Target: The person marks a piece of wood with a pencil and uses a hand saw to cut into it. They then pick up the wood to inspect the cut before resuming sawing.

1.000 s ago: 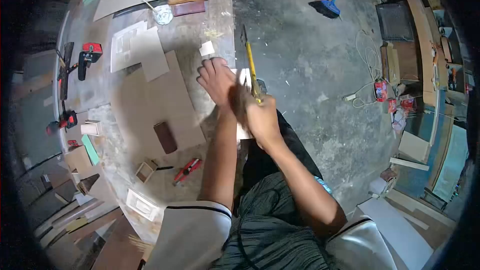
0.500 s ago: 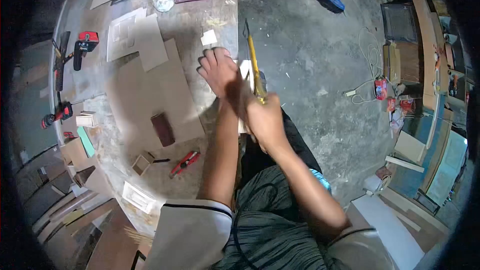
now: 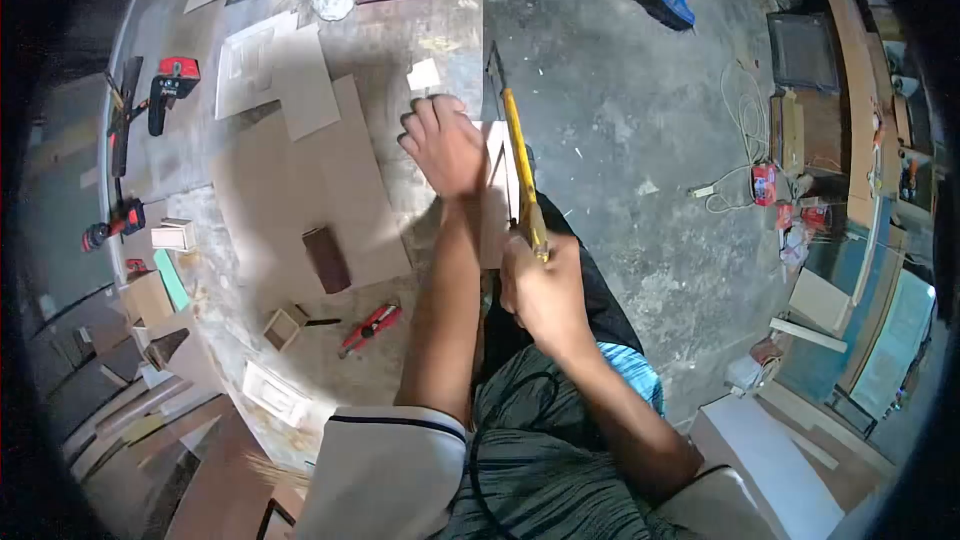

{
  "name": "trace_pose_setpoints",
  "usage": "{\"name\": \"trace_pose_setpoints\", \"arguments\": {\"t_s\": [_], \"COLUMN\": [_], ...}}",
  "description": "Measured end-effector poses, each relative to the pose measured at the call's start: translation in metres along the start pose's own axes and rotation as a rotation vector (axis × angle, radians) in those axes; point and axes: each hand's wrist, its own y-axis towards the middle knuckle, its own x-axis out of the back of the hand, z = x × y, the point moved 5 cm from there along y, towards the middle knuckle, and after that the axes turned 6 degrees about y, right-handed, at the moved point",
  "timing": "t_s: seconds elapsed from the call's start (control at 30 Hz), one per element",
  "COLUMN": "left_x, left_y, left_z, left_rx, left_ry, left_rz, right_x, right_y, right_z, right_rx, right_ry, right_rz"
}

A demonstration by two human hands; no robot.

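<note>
My right hand (image 3: 547,290) is closed around the handle end of a yellow-framed hacksaw (image 3: 517,135), which points away from me along the table's right edge. The saw lies over or beside a pale narrow wooden piece (image 3: 495,205); exactly where the blade meets it is hard to make out. Left of that piece, my left hand (image 3: 447,150) presses down with curled fingers, its palm side against the wood. Its thumb and the underside of the hand are hidden. A small white offcut (image 3: 423,74) lies just beyond my left fingers.
On the table are flat brown boards (image 3: 290,180), a dark reddish block (image 3: 326,260), red-handled pliers (image 3: 370,330) and a small open wooden box (image 3: 284,326). Cordless tools (image 3: 173,90) rest at the far left. A blue broom (image 3: 668,10) and cables (image 3: 745,130) are on the concrete floor.
My right hand has drawn the hacksaw back toward my body and slightly right, exposing more of the wooden piece. My left hand stays almost in place.
</note>
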Motion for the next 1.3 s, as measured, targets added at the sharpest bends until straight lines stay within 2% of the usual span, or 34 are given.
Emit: {"name": "trace_pose_setpoints", "arguments": {"t_s": [0.07, 0.13, 0.17, 0.23, 0.27, 0.33, 0.4, 0.43, 0.5, 0.53, 0.63, 0.7, 0.77, 0.83, 0.9, 0.93, 1.03, 1.1, 1.17, 1.23, 1.3], "left_x": [0.003, 0.004, 0.004, 0.001, -0.001, 0.004, 0.011, 0.011, 0.004, 0.003, 0.006, 0.009, 0.005, 0.008, 0.006, 0.005, 0.003, 0.008, 0.007, 0.008, 0.009], "left_y": [-0.001, -0.006, -0.002, -0.001, -0.002, -0.001, 0.000, -0.001, -0.002, -0.003, -0.002, -0.001, -0.002, 0.000, 0.000, -0.001, -0.002, -0.003, -0.001, -0.005, -0.002], "left_z": [-0.002, -0.003, -0.003, -0.002, -0.001, -0.001, -0.007, -0.008, -0.002, -0.003, -0.003, -0.005, -0.005, -0.006, -0.006, -0.005, -0.003, -0.007, -0.006, -0.001, -0.005], "left_rx": [0.009, 0.003, -0.005, 0.017, 0.006, 0.010, 0.024, 0.031, 0.014, 0.001, 0.001, 0.011, -0.004, 0.000, 0.029, 0.005, 0.004, -0.005, -0.016, -0.008, -0.010], "left_ry": [-0.017, 0.004, 0.014, -0.013, 0.000, 0.005, -0.028, -0.094, -0.023, -0.026, -0.027, 0.001, 0.002, 0.034, 0.021, 0.004, 0.035, -0.013, -0.031, -0.021, -0.019], "left_rz": [0.022, 0.039, 0.037, 0.016, 0.017, 0.028, 0.040, 0.042, -0.041, -0.029, -0.029, 0.008, 0.008, 0.002, 0.057, -0.005, 0.041, 0.019, -0.004, 0.017, 0.006], "right_x": [0.001, 0.000, -0.007, -0.006, -0.005, -0.005, -0.011, -0.016, -0.023, -0.009, -0.003, -0.002, -0.004, -0.004, -0.001, -0.001, -0.011, -0.012, 0.003, 0.003, -0.001], "right_y": [0.014, 0.072, 0.066, 0.035, 0.019, 0.017, 0.062, 0.076, 0.063, 0.044, 0.014, 0.060, 0.078, 0.053, 0.023, 0.031, 0.079, 0.078, 0.037, 0.028, 0.062], "right_z": [-0.010, -0.015, 0.003, -0.005, -0.010, -0.011, -0.019, -0.007, -0.004, -0.006, 0.000, -0.016, -0.012, -0.002, -0.008, -0.017, -0.018, -0.020, -0.011, -0.021, -0.015], "right_rx": [0.037, 0.133, 0.038, -0.038, 0.069, 0.084, 0.171, 0.281, 0.179, 0.083, 0.039, 0.202, 0.125, -0.010, 0.050, 0.083, 0.232, 0.237, 0.015, 0.055, 0.156], "right_ry": [-0.017, -0.018, 0.027, 0.123, 0.059, 0.013, -0.039, -0.082, 0.113, 0.041, 0.032, -0.089, -0.026, 0.082, 0.005, -0.008, -0.062, 0.036, 0.047, 0.036, -0.010], "right_rz": [-0.018, -0.043, -0.005, 0.035, 0.000, 0.028, -0.008, -0.035, 0.003, 0.009, 0.017, -0.004, -0.003, 0.041, -0.005, 0.021, 0.009, 0.022, 0.028, 0.037, 0.045]}}
